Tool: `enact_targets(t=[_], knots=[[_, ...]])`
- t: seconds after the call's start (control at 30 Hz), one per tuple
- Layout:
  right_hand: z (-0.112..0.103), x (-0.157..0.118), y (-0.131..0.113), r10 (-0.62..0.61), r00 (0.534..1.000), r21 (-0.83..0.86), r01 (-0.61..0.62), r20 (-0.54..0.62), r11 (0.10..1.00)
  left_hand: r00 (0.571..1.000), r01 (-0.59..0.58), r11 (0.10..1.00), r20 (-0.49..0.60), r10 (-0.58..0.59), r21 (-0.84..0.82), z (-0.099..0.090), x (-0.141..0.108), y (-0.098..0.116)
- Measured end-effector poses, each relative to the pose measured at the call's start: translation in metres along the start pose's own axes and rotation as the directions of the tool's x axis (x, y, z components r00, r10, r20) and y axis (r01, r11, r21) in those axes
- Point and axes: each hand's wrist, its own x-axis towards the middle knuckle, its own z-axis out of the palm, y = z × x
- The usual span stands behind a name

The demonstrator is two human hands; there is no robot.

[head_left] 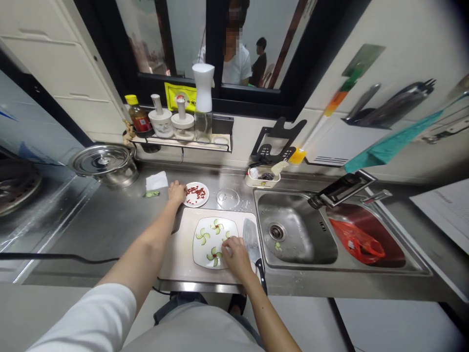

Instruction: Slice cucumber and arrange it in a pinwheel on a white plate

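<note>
My left hand [177,192] is closed at the left rim of a small round plate [206,195] that holds chopped red pieces [196,194]. Above the right side of a white square plate [203,223], my right hand [236,255] has its fingers pinched together; whatever they hold is too small to make out. Thin green slices [202,236] lie on that plate in pinwheel shapes, some with red bits at the centre. My hand partly covers one pinwheel. The plate rests on a pale cutting board [179,254], and a knife [250,239] with a black handle lies along the board's right edge.
Right of the board is a double sink [298,234] with a red plastic bag [357,242] in one basin. A lidded steel pot [119,173] stands at the back left. White paper [156,181] and green scraps [151,194] lie nearby. Bottles and jars fill a wall rack [176,142].
</note>
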Motion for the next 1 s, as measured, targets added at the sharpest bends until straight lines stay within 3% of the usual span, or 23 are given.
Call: enact_targets(t=[0.13, 0.27, 0.43, 0.57, 0.67, 0.77, 1.0], knots=[[-0.001, 0.000, 0.000, -0.001, 1.000, 0.005, 0.001, -0.003, 1.000, 0.997, -0.079, 0.984, 0.036, 0.075, 0.159, 0.001, 0.000, 0.000], [-0.001, 0.001, -0.001, 0.000, 1.000, 0.001, 0.000, -0.004, 1.000, 0.996, -0.085, 0.982, 0.022, 0.082, 0.169, 0.003, -0.003, -0.001], [-0.001, 0.002, -0.002, 0.009, 1.000, -0.008, -0.009, 0.013, 1.000, 0.998, -0.027, 0.999, -0.053, 0.028, 0.016, 0.004, -0.005, 0.001], [-0.001, 0.004, -0.004, -0.006, 1.000, 0.008, 0.006, 0.025, 1.000, 0.994, 0.014, 0.979, -0.108, -0.037, -0.203, 0.006, -0.008, 0.005], [0.000, 0.007, -0.005, -0.003, 1.000, 0.006, 0.003, 0.028, 1.000, 0.989, 0.028, 0.886, -0.114, -0.091, -0.464, 0.008, -0.016, 0.010], [0.001, 0.009, -0.006, -0.015, 1.000, -0.011, 0.015, 0.024, 1.000, 0.993, 0.026, 0.716, -0.065, -0.099, -0.697, 0.008, -0.028, 0.017], [0.003, 0.011, -0.009, -0.020, 0.999, 0.024, 0.019, 0.041, 1.000, 1.000, -0.008, 0.432, -0.012, -0.008, -0.902, 0.001, -0.054, 0.029]])
